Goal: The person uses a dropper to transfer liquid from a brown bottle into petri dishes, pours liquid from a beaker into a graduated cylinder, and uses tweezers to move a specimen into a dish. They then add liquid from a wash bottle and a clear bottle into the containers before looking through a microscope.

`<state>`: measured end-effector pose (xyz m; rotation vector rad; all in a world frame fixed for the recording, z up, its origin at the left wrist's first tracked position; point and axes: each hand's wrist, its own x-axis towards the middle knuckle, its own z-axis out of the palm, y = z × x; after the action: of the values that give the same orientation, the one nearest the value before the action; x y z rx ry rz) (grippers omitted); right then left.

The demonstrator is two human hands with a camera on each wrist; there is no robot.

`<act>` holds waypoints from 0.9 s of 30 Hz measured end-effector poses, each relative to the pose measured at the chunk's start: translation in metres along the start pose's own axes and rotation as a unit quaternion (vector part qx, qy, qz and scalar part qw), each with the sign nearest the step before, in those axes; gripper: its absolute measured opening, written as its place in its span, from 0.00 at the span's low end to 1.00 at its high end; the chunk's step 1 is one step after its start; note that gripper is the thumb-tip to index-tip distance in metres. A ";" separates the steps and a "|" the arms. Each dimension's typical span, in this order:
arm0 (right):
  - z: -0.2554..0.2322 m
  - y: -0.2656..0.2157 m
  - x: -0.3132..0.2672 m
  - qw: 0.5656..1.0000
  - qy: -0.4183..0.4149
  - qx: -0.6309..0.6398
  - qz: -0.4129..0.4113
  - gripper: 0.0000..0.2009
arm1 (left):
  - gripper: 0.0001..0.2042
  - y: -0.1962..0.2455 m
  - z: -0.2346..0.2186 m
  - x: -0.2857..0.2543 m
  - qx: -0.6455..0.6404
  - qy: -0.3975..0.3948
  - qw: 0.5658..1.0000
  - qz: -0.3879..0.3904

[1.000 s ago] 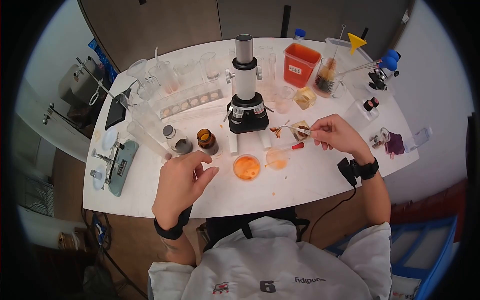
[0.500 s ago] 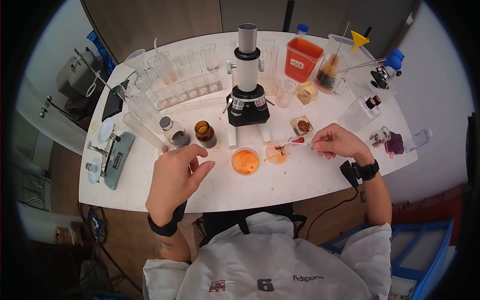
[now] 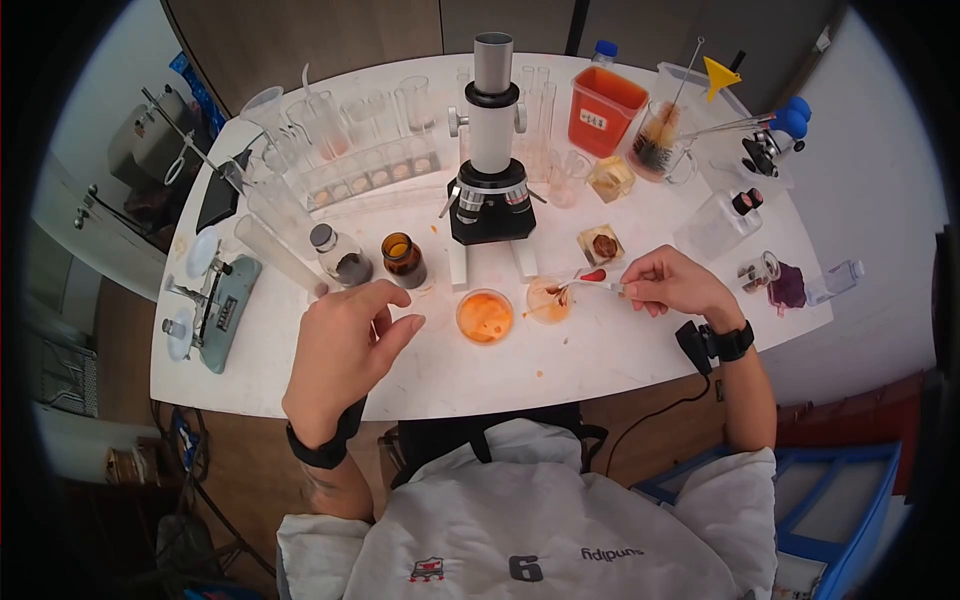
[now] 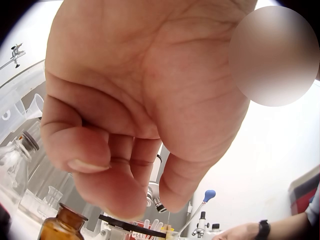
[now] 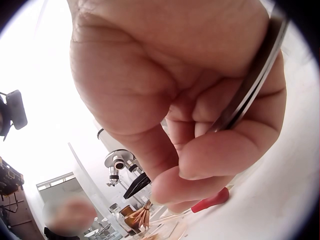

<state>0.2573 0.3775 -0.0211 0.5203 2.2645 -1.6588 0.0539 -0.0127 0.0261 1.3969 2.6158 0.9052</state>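
Note:
In the head view the right hand [image 3: 672, 283] pinches metal tweezers [image 3: 598, 286], their tips at a brown dried piece [image 3: 562, 295] over the small dish [image 3: 549, 308]. The tweezers [image 5: 252, 80] cross the palm in the right wrist view, with the brown piece [image 5: 141, 215] beyond the fingertips. A red-bulbed dropper [image 3: 592, 275] lies by that dish. The left hand [image 3: 350, 355] hovers with loosely bent fingers, holding nothing, near the amber bottle [image 3: 403, 262]. Between the hands sits a dish of orange liquid [image 3: 485, 317].
A microscope [image 3: 491, 190] stands behind the dishes. A balance [image 3: 226, 315] and a dark-filled bottle [image 3: 341, 256] are at the left, glassware behind them. A small box with a brown item [image 3: 603, 246], a red container [image 3: 604, 112] and a clear bottle [image 3: 720, 225] stand to the right.
The right hand has brought the tweezers and brown piece down and toward the body, from beside the small box to the small dish. The left hand stays much as it was.

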 end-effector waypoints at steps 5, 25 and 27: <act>0.000 0.001 0.001 1.000 0.003 0.003 0.006 0.08 | 0.09 -0.002 0.002 0.003 -0.007 -0.004 1.000 -0.005; 0.033 -0.012 -0.005 0.986 0.122 -0.044 -0.107 0.09 | 0.07 -0.017 0.021 0.044 -0.042 0.199 0.979 -0.020; 0.040 -0.017 -0.002 0.978 0.145 -0.079 -0.124 0.09 | 0.08 -0.016 0.025 0.051 -0.078 0.248 0.965 -0.023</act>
<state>0.2522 0.3345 -0.0173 0.4838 2.7459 -1.5790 0.0193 0.0324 0.0089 1.1875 2.8051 1.5929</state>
